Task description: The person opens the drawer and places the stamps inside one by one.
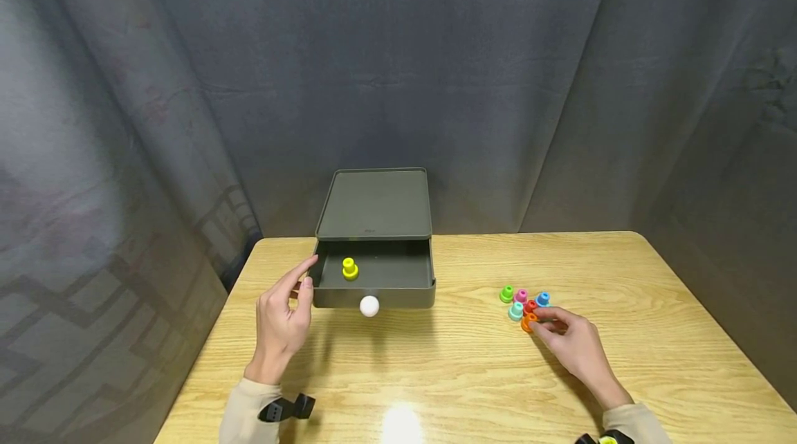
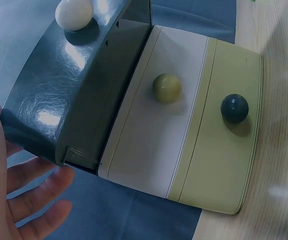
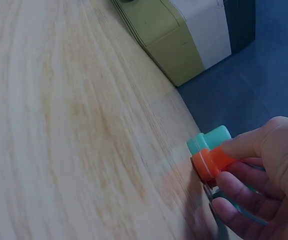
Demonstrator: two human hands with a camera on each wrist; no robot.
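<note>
A dark top drawer (image 1: 373,297) with a white round knob (image 1: 369,306) stands pulled out of a small drawer cabinet (image 1: 376,202). Inside it sits a yellow stepped peg (image 1: 351,269). My left hand (image 1: 283,316) touches the drawer's left front corner, its fingers fairly straight; the left wrist view shows fingertips along the drawer's side. On the right, my right hand (image 1: 573,347) pinches an orange stepped peg (image 3: 211,161) between thumb and fingers. Close around it are a red peg (image 1: 530,306), a mint peg (image 1: 515,311), a blue peg (image 1: 543,299), a pink peg (image 1: 521,297) and a green peg (image 1: 507,294).
Below the open drawer, the left wrist view shows a white drawer front (image 2: 149,135) and a yellow-green one (image 2: 214,165), each with a round knob. Everything stands on a wooden table (image 1: 473,375). Grey curtains (image 1: 386,70) hang behind and at both sides.
</note>
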